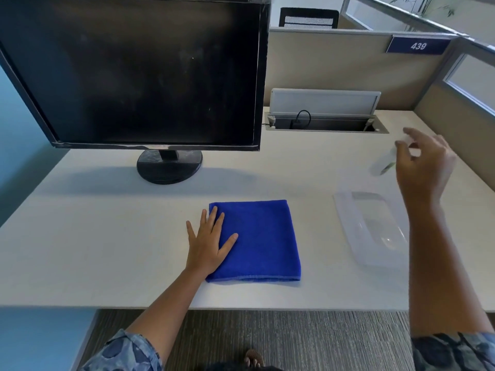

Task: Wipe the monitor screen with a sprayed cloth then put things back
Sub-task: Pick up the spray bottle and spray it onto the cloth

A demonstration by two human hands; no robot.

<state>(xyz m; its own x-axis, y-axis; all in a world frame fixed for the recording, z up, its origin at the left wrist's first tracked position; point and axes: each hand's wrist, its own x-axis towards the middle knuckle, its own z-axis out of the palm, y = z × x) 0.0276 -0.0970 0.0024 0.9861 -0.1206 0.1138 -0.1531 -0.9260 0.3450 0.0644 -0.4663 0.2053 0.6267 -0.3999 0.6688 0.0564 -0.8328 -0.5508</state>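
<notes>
Reaching for the spray bottle — wipe not started

Left hand (pixel 207 243) is lying flat on the left edge of the blue cloth (pixel 261 241), fingers (pixel 214 219) spread and released, pinning rather than gripping. Cloth is sitting folded square on the counter (pixel 107 250), in front of and to the right of the monitor stand (pixel 169 167).

Right hand (pixel 423 167) is hovering over the clear spray bottle (pixel 384 163) at the far right of the counter. Its fingers are half curled and open; bottle looks blurred and partly hidden behind the hand, so I can't tell whether contact is being made. Reading it as not gripped.

A clear plastic tray (pixel 372 228) is lying near the right forearm, nothing visible in it.

Monitor screen (pixel 139 73) is dark, with faint dust and smudges showing — judging it as unwiped.

Status, as a judgement:
- Done: cloth laid out and held down, bottle within reach.
- Left: grab bottle, spray cloth, wipe screen, return bottle and cloth. The tray is probably where they belong, though that's not certain.

Can't tell whether the cloth is damp.
</notes>
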